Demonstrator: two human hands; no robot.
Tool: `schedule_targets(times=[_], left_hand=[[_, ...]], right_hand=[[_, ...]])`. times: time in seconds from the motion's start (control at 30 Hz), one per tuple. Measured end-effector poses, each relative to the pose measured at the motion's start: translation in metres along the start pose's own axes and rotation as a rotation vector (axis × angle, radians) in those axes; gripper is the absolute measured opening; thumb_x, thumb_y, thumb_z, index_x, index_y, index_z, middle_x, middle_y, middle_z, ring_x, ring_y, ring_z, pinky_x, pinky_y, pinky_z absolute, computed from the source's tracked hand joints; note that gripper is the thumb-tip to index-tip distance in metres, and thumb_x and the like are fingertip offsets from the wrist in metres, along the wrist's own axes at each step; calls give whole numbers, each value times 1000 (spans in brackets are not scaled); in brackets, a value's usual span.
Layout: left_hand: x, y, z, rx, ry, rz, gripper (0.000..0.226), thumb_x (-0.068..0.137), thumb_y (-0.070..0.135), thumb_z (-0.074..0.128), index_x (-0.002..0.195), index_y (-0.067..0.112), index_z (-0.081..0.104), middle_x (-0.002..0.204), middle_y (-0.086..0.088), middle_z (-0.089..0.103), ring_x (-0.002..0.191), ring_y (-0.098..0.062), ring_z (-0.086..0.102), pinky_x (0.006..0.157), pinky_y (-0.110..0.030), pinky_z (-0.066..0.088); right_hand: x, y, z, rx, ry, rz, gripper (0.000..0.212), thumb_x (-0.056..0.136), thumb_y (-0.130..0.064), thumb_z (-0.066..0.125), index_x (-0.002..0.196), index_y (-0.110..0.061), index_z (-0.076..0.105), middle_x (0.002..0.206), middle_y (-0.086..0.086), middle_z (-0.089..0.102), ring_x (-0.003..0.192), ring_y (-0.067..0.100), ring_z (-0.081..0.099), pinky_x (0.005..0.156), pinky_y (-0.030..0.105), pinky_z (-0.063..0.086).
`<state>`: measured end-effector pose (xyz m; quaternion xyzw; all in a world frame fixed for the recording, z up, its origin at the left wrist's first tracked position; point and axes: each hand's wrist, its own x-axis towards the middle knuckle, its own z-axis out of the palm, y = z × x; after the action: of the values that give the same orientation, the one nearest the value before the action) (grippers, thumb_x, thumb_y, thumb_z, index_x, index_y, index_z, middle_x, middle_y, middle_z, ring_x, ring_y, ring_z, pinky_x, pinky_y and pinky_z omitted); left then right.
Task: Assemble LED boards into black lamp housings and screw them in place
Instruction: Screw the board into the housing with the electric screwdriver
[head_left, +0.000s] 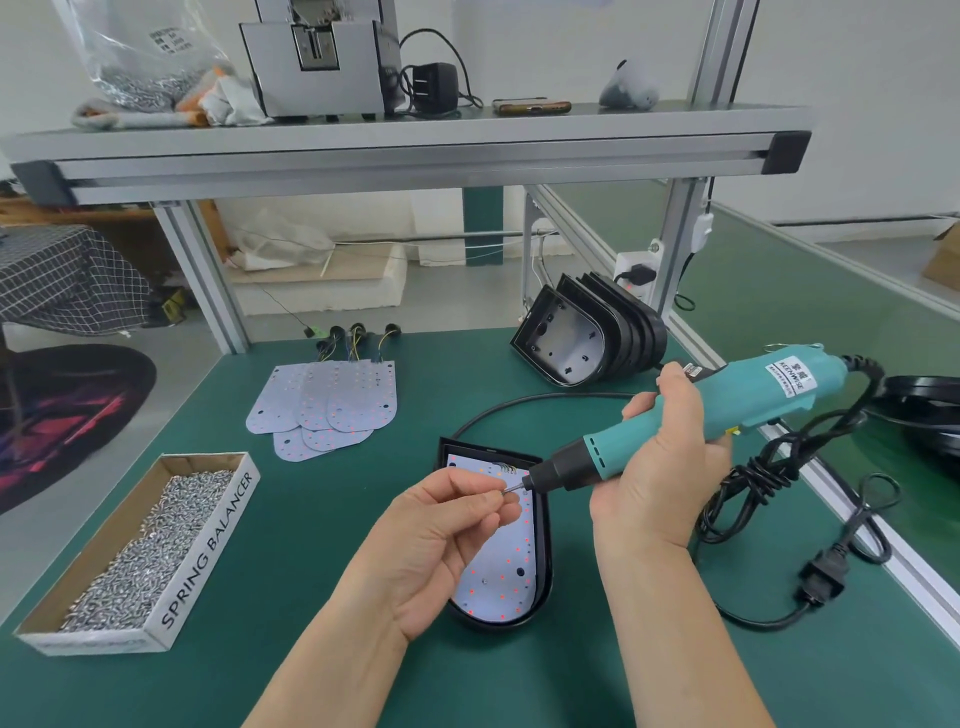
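A black lamp housing (543, 587) lies on the green mat in front of me with a white LED board (501, 571) seated in it. My left hand (441, 540) hovers above the board and pinches a small screw (511, 492) at the tip of the screwdriver bit. My right hand (660, 462) grips a teal electric screwdriver (717, 415), held nearly level with its black nose pointing left at the screw. Loose LED boards (332, 405) with wires lie fanned out further back. A row of empty black housings (592, 332) stands at the back right.
An open cardboard box (208, 551) marked SPRING BALANCER, full of small screws, sits at the left. The screwdriver's black cable (779, 483) coils along the right side, its plug near the table's right edge. An aluminium frame shelf (405, 150) with a machine spans overhead.
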<state>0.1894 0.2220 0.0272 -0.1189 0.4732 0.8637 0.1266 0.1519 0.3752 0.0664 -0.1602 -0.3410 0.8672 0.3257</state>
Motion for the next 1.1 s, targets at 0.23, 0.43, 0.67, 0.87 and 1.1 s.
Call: schedule_targets(times=[0.23, 0.43, 0.67, 0.87, 1.1], left_hand=[[1, -6, 0, 78, 39, 79, 12, 71, -9, 72, 79, 0, 74, 86, -23, 73, 75, -25, 75, 59, -18, 56], [8, 9, -18, 360, 134, 120, 35, 77, 13, 83, 108, 8, 68, 72, -6, 71, 53, -12, 59, 45, -19, 43], [40, 0, -45, 807, 375, 29, 53, 67, 58, 77, 79, 7, 69, 78, -1, 67, 74, -19, 55, 70, -31, 40], [57, -14, -41, 722, 285, -46, 43, 57, 29, 66, 82, -7, 66, 76, -13, 68, 66, -22, 56, 69, -32, 43], [64, -19, -45, 695, 286, -27, 31, 56, 28, 64, 83, 13, 61, 80, -10, 58, 74, -20, 50, 72, -35, 37]], right_hand=[[7, 8, -2, -22, 38, 57, 17, 90, -19, 69, 88, -22, 53, 52, -16, 54, 50, 6, 50, 49, 17, 41], [15, 10, 1, -20, 23, 47, 18, 89, -19, 69, 86, -23, 52, 52, -16, 55, 49, 6, 49, 48, 16, 41], [19, 29, 10, -80, -28, -36, 22, 81, -20, 71, 76, -20, 50, 55, -3, 52, 50, 13, 45, 54, 26, 38], [18, 57, 28, -207, -140, -154, 18, 79, -22, 72, 71, -23, 56, 55, -4, 57, 50, 12, 52, 51, 22, 45], [11, 94, 48, -353, -305, -225, 31, 74, -38, 72, 69, -13, 53, 55, -1, 52, 50, 18, 49, 52, 32, 46]])
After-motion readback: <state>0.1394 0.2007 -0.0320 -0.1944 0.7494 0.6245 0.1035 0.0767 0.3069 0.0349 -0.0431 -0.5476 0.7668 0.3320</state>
